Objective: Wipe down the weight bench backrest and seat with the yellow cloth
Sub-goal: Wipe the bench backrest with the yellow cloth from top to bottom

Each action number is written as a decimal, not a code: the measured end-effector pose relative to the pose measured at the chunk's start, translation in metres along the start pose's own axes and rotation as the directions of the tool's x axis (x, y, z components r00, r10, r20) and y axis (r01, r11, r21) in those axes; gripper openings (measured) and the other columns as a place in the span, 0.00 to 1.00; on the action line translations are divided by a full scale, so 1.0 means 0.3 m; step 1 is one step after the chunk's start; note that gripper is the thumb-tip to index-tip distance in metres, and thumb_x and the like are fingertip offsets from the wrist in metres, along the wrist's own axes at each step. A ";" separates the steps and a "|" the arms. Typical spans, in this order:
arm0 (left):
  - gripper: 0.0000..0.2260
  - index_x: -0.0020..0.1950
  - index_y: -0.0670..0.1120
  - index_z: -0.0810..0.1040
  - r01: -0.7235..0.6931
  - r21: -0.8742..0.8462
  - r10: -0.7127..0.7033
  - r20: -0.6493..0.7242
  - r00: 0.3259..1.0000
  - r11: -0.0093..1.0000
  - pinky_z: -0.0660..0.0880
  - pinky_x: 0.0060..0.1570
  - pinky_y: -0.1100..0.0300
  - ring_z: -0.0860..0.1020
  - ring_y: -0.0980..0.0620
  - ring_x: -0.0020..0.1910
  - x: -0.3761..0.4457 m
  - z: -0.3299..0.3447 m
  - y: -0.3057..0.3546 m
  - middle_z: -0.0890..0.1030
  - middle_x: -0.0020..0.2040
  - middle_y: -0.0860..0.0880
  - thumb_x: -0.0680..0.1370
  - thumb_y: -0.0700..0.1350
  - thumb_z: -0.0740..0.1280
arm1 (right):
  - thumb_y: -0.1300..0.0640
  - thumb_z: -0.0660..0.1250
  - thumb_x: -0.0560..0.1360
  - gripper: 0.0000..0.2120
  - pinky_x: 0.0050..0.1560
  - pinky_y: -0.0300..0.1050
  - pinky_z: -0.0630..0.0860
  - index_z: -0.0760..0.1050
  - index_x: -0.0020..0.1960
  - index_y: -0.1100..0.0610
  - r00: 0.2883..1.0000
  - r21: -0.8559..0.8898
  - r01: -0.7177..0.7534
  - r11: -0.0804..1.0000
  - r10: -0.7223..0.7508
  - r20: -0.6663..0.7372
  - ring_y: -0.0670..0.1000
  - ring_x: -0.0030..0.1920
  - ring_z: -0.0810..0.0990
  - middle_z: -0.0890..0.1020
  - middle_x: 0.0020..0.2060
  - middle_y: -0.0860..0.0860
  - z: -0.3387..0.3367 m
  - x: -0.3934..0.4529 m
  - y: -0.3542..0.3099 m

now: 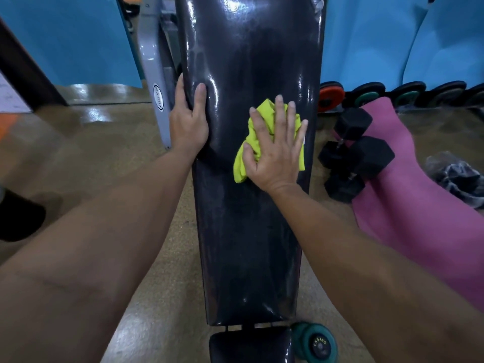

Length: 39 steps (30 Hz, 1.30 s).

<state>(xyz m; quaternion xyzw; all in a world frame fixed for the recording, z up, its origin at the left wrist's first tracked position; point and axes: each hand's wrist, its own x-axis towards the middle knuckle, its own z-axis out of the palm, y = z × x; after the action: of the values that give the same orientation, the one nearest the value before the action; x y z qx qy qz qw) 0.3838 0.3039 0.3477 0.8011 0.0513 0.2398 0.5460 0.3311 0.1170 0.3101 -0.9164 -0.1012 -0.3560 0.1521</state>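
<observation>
The long black backrest [248, 231] of the weight bench runs up the middle of the view, glossy and wet-looking higher up. Its small black seat pad [248, 347] shows at the bottom edge. My right hand [275, 148] lies flat with fingers spread on the crumpled yellow cloth [242, 166], pressing it against the backrest's right half. My left hand [190, 121] grips the backrest's left edge, thumb on the front face, fingers wrapped behind it.
Black hex dumbbells [353, 158] lie on the floor right of the bench beside a pink mat [419, 218]. A green dumbbell [314, 343] sits by the seat. Weights [392, 94] line the blue back wall. The grey bench frame [154, 74] stands at left.
</observation>
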 end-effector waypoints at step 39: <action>0.26 0.86 0.53 0.53 0.048 0.051 -0.057 0.170 0.984 0.998 0.57 0.71 0.67 0.63 0.53 0.80 -0.009 -0.044 0.040 0.64 0.83 0.53 0.88 0.57 0.50 | 0.47 0.60 0.81 0.32 0.79 0.72 0.46 0.59 0.83 0.52 0.997 -0.024 -0.062 0.998 0.061 -0.042 0.65 0.82 0.53 0.57 0.82 0.61 0.051 -0.016 -0.100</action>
<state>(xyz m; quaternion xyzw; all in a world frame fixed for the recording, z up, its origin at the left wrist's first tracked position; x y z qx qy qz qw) 0.3736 0.3095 0.3614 0.8298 0.0308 0.1541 0.5355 0.3284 0.1501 0.3024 -0.9134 -0.0651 -0.3714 0.1533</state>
